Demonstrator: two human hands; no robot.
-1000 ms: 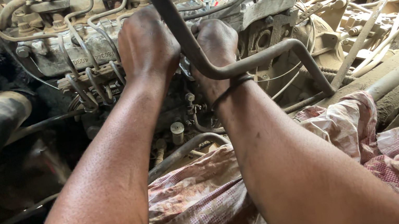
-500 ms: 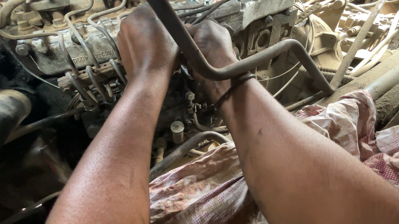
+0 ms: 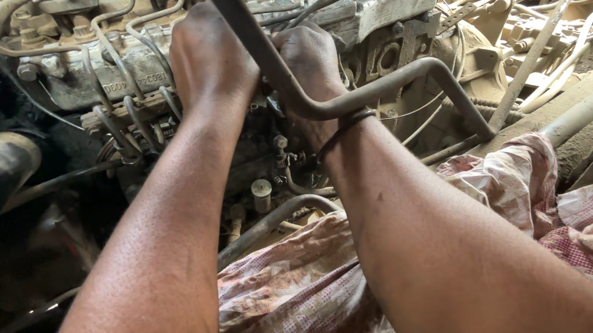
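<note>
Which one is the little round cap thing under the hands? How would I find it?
Start at the big grimy engine that fills the top of the view, then drop straight down between the two forearms. Just below the left hand and right hand stands a small pale knob, upright on a short stem. Its flat, light round top stands out against the dark pipes around it.

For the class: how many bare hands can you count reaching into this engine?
2. The left hand presses on the engine's thin metal fuel lines; the right hand sits just behind the bent grey pipe. Their fingers are hidden.
</note>
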